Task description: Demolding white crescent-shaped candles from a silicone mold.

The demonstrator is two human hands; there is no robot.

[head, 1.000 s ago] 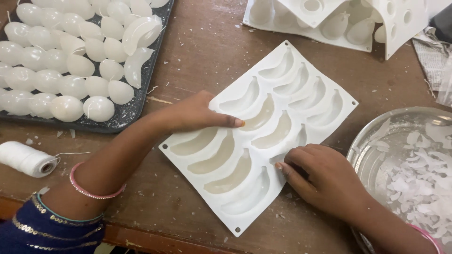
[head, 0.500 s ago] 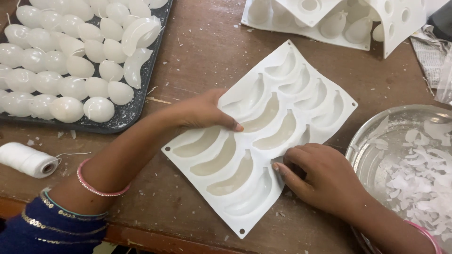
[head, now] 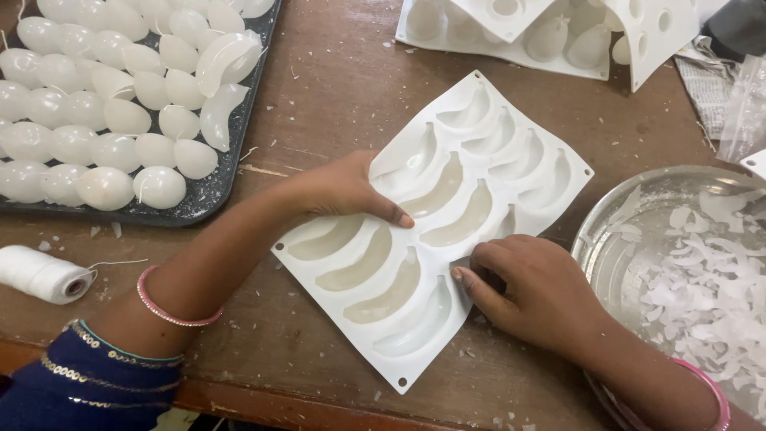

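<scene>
Your left hand (head: 339,191) lies flat, fingers together, pinning the white banana mould (head: 435,231) so your right hand (head: 531,291) can pinch a small scraper against it.

A clear crinkled plastic bag (head: 742,104) lies at the table's right edge.

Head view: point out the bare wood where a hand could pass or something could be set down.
Bare wood runs between the dark tray of white pieces and the white crescent mould, up toward the stacked moulds. Another patch lies along the near edge, between the thread spool and the mould. Crowded: the right, where the right hand meets the metal bowl.
</scene>
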